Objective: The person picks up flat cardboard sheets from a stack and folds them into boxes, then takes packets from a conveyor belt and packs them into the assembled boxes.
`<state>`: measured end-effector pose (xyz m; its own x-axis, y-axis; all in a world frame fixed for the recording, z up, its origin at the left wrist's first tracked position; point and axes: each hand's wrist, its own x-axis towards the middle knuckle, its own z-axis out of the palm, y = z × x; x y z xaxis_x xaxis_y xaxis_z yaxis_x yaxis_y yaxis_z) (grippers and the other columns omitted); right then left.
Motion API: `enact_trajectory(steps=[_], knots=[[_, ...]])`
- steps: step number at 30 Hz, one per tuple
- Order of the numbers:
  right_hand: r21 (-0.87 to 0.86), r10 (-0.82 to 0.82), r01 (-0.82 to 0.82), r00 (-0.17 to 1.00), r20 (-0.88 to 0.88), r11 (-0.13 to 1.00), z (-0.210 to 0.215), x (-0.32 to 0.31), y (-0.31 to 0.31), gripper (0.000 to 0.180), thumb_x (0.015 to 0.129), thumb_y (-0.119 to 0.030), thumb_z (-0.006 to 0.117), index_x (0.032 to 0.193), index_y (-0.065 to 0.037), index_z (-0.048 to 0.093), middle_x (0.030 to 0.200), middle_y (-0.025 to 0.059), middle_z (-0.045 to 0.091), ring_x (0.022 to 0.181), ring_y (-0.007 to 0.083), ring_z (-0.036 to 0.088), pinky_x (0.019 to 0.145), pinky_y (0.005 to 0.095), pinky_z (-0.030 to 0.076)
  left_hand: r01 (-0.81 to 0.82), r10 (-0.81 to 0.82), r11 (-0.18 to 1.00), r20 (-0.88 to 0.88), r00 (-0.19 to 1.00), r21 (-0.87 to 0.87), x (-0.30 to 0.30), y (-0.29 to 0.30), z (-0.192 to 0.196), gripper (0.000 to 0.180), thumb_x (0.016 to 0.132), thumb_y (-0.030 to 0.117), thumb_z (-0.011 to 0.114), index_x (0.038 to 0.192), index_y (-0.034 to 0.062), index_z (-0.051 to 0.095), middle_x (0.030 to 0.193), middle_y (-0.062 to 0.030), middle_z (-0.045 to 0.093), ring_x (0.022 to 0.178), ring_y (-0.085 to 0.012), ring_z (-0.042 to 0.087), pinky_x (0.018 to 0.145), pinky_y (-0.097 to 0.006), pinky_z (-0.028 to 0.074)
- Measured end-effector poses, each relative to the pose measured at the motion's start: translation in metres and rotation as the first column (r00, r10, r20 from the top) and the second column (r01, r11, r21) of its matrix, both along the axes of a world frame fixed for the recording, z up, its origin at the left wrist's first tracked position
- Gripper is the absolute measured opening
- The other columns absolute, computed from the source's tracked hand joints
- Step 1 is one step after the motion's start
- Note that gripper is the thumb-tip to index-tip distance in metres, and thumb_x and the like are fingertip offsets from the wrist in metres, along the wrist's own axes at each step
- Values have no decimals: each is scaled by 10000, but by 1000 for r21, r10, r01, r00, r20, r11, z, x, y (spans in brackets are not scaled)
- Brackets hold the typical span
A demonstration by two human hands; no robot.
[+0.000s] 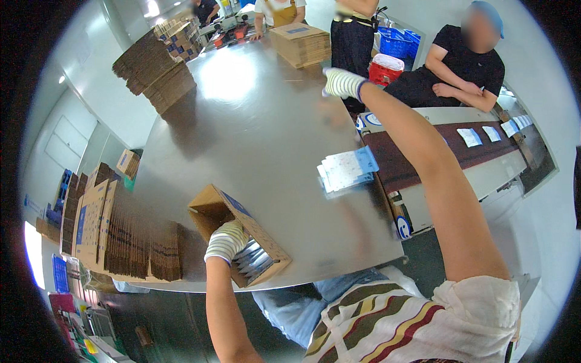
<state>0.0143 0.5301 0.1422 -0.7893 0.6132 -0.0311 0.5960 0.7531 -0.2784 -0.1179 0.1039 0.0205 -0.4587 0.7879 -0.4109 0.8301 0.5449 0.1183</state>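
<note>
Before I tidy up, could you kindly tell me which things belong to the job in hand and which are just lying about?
Likely in the job:
open carton, left hand inside
silvery packets in that carton
blue-and-white packets on the metal table

Seemingly just lying about:
red container
blue crates
</note>
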Motion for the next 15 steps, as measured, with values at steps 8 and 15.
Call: enact_trajectory(steps=[8, 15], knots=[[-190, 292, -257, 937, 192, 948, -64, 47, -23, 557, 766, -350, 694, 1185, -4, 570, 1123, 161, 630, 1058, 289, 585, 913, 357, 442, 28, -27, 999, -13, 1000, 41, -3, -4, -8, 364, 871, 302, 467, 1063, 33, 620, 1054, -217, 615, 1013, -361, 578, 880, -433, 470], [-396, 276, -136, 905, 322, 908, -80, 68, 1, 485, 807, -223, 665, 1226, -12, 541, 1174, 153, 603, 1097, 283, 562, 925, 367, 441, 49, -48, 997, -15, 999, 55, -2, -3, -6, 342, 844, 285, 507, 1033, 32, 637, 1038, -215, 620, 997, -358, 585, 872, -421, 474]])
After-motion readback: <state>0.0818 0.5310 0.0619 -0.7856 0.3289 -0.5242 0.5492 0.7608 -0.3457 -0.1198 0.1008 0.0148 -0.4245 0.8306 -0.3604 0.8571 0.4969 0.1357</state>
